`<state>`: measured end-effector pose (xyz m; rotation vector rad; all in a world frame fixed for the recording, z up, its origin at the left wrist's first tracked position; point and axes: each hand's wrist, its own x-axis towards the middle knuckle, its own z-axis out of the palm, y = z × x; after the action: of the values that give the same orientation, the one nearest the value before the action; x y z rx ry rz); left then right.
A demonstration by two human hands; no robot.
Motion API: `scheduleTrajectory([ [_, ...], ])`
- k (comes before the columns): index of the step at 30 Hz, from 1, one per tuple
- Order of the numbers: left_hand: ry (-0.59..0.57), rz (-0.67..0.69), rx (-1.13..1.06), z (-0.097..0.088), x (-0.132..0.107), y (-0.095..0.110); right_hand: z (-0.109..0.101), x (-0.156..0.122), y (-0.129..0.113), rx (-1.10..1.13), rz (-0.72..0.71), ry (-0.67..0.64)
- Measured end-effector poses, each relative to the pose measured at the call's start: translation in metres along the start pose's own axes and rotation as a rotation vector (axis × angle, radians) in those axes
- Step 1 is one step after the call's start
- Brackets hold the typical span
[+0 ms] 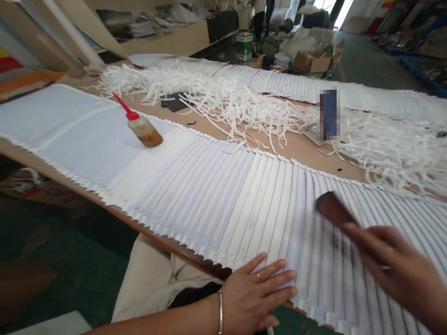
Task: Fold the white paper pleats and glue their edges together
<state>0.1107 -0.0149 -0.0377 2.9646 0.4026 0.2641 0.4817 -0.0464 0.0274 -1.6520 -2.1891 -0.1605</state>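
Observation:
Long rows of overlapping white and pale-blue strips [195, 181] run across the table, their near ends jagged along the edge. My left hand [256, 291] rests on their near edge with fingers spread, holding nothing. Over the strips to the right, my right hand [394, 265] is closed around a reddish-brown tool with a dark rounded end [335, 209]. Motion blurs that tool, and its underside is unclear. On the strips at the left stands a squeeze bottle [145, 130] with a red nozzle and some amber-brown contents.
Loose narrow white strips [230, 100] lie in a tangled heap across the table's middle [206, 123]. Behind them runs a second row of layered strips [279, 83]. A pixelated blue object [329, 114] stands among the heap. Further back are a green tin [244, 46] and a cardboard box [312, 61].

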Motion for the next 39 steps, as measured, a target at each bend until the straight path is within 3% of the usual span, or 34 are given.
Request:
scheduleTrajectory([
  [3, -0.009, 0.010, 0.006, 0.001, -0.002, -0.002, 0.040, 0.019, -0.048, 0.075, -0.373, -0.243],
  [5, 0.021, 0.029, 0.015, 0.003, -0.002, -0.003, 0.057, 0.050, -0.051, -0.034, -0.414, -0.218],
  [8, 0.073, 0.048, 0.031, 0.008, -0.001, -0.004, 0.073, 0.125, -0.011, -0.208, -0.282, -0.200],
  [11, 0.092, 0.043, 0.043, 0.010, 0.001, -0.004, 0.083, 0.199, 0.037, -0.259, -0.118, -0.316],
  [13, 0.098, 0.049, 0.034, 0.005, 0.000, -0.005, 0.084, 0.224, 0.046, -0.257, -0.026, -0.342],
  [16, 0.116, 0.044, -0.011, -0.011, -0.013, -0.010, 0.073, 0.201, 0.003, -0.213, -0.075, -0.210],
  [18, 0.089, -0.053, -0.051, -0.023, -0.029, -0.015, 0.062, 0.156, -0.049, -0.076, -0.355, -0.146],
  [20, 0.030, -0.200, -0.099, -0.031, -0.047, -0.021, 0.055, 0.114, -0.098, 0.078, -0.644, -0.236],
  [22, -0.019, -0.282, -0.132, -0.033, -0.060, -0.027, 0.059, 0.096, -0.125, 0.126, -0.733, -0.255],
  [24, -0.037, -0.271, -0.122, -0.031, -0.066, -0.031, 0.073, 0.114, -0.125, 0.046, -0.696, -0.224],
  [27, 0.012, -0.226, -0.039, -0.023, -0.066, -0.034, 0.104, 0.192, -0.086, -0.135, -0.520, -0.232],
  [30, 0.086, -0.214, 0.039, -0.020, -0.064, -0.033, 0.124, 0.275, -0.039, -0.219, -0.282, -0.336],
  [32, 0.121, -0.197, 0.061, -0.023, -0.066, -0.033, 0.126, 0.302, -0.033, -0.250, -0.126, -0.374],
  [33, 0.135, -0.200, 0.062, -0.026, -0.070, -0.033, 0.124, 0.303, -0.041, -0.252, -0.093, -0.361],
  [35, 0.151, -0.272, 0.064, -0.035, -0.081, -0.036, 0.116, 0.281, -0.076, -0.219, -0.162, -0.300],
  [37, 0.156, -0.449, 0.078, -0.042, -0.096, -0.042, 0.107, 0.238, -0.125, -0.061, -0.511, -0.184],
  [39, 0.157, -0.595, 0.087, -0.045, -0.110, -0.048, 0.102, 0.201, -0.166, 0.066, -0.824, -0.220],
])
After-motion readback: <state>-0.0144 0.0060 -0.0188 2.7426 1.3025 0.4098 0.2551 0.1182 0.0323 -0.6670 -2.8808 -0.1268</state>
